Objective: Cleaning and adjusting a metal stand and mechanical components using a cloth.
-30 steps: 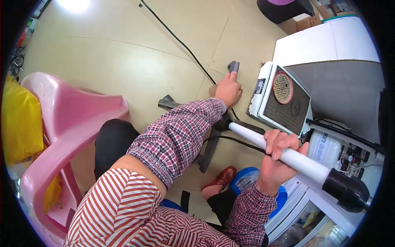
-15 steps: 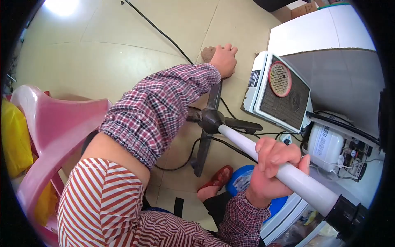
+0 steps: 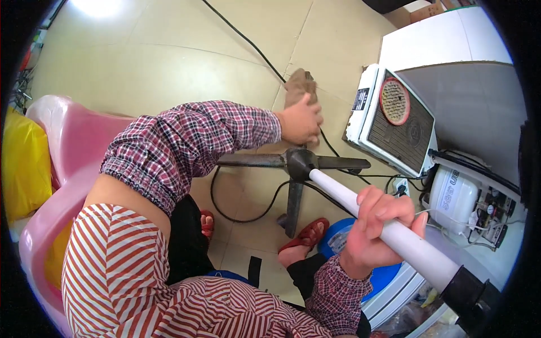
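Note:
My right hand (image 3: 378, 232) is wrapped round the white pole (image 3: 420, 252) of a floor stand, which leans toward me at the lower right. At its low end the pole joins a dark cross-shaped base (image 3: 253, 160), whose legs spread over the floor. A black collar (image 3: 470, 293) sits on the pole's near end. My left hand (image 3: 301, 122) is closed over the base's far leg, somewhat blurred, with a brown cloth (image 3: 300, 90) in it. The cloth reaches past my fingers over that leg's outer part. My fingertips are partly hidden.
A platform scale (image 3: 397, 132) bearing a round red-rimmed brush-like pad (image 3: 394, 101) stands right of the base. A white machine (image 3: 451, 194) with tubing is beyond it. Black cable (image 3: 242, 219) loops across the floor. A pink chair (image 3: 73, 132) is left; a blue basin (image 3: 335, 239) sits by my foot.
My left hand has slid along the far leg toward the base's hub, and more of the brown cloth shows beyond it. My right hand keeps its grip on the pole. The view has shifted slightly.

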### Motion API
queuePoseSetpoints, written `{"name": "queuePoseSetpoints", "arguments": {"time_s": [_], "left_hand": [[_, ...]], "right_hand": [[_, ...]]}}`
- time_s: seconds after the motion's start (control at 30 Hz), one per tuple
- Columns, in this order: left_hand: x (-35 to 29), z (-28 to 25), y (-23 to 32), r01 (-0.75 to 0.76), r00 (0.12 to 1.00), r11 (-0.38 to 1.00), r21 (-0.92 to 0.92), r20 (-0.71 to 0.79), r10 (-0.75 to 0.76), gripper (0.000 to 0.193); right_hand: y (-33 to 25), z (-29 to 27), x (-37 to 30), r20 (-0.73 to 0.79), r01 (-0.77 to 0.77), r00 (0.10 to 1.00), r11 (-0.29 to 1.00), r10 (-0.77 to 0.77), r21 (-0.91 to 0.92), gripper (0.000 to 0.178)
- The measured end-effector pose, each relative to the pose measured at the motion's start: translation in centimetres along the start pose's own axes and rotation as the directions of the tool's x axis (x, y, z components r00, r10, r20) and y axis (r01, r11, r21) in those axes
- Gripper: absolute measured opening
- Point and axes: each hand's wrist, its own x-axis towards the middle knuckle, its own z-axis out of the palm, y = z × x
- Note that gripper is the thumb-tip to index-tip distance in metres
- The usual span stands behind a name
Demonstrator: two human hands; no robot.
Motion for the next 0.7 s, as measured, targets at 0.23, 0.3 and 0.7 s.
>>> {"name": "queuePoseSetpoints", "arguments": {"time_s": [0.23,0.3,0.7], "left_hand": [[0.1,0.9,0.9,-0.203,0.975,0.978,-0.051,0.079,0.207,0.020],[0.2,0.7,1.4,-0.166,0.974,0.986,-0.031,0.150,0.169,0.019],[-7.2,-1.4,0.6,0.494,0.798,0.529,-0.690,0.118,-0.591,0.031]], "right_hand": [[0.0,0.0,-0.1,0.009,-0.023,1.000,1.000,0.023,-0.007,0.059],[0.0,0.0,-0.1,0.010,-0.026,1.000,1.000,0.026,-0.013,0.059],[-0.2,0.1,0.5,-0.016,-0.016,1.000,0.999,0.015,-0.045,0.053]]}}
